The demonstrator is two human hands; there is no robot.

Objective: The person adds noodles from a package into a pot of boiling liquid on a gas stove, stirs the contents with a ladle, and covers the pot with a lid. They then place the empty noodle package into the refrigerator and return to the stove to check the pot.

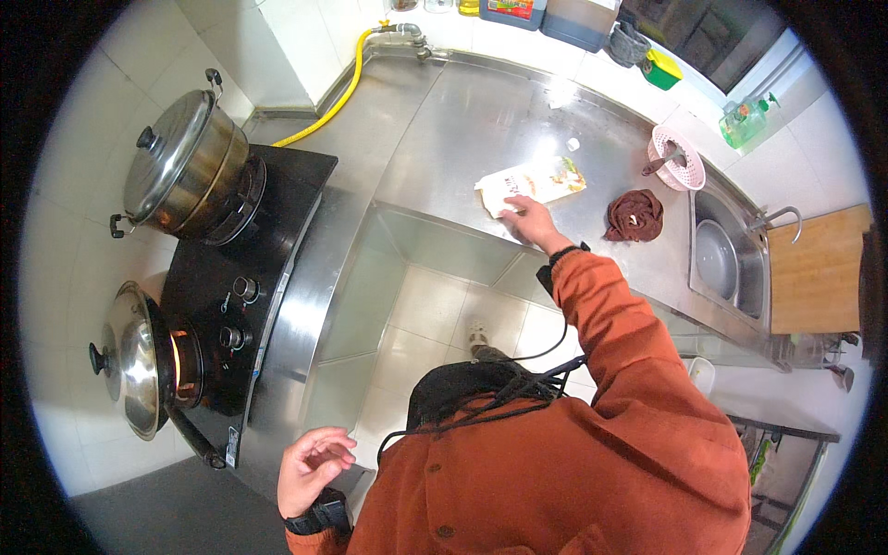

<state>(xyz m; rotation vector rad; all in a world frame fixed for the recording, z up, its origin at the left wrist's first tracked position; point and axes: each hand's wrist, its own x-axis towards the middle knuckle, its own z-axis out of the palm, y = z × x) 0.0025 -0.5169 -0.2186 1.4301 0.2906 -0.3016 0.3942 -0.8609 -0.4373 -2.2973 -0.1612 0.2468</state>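
Observation:
A white food packet [531, 182] with coloured printing lies flat on the steel counter. My right hand [533, 220] reaches over its near edge, with thumb and fingertips pinched at that edge. The part under my fingers is hidden. To the right of this hand sits a crumpled dark brown cloth [634, 216] with a small white bit on it. Down at the lower left, my left hand [316, 465] is raised in the air with loosely curled fingers, holding nothing. It is nearest the front corner of the black gas hob [229, 291].
On the hob stand a lidded steel pot [201, 170] and a lidded wok [132, 361] over a visible flame; its handle [198, 437] points toward me. A yellow hose [350, 87] runs behind. Rightward are a pink colander [687, 173], a sink [749, 284] and a wooden board [818, 270].

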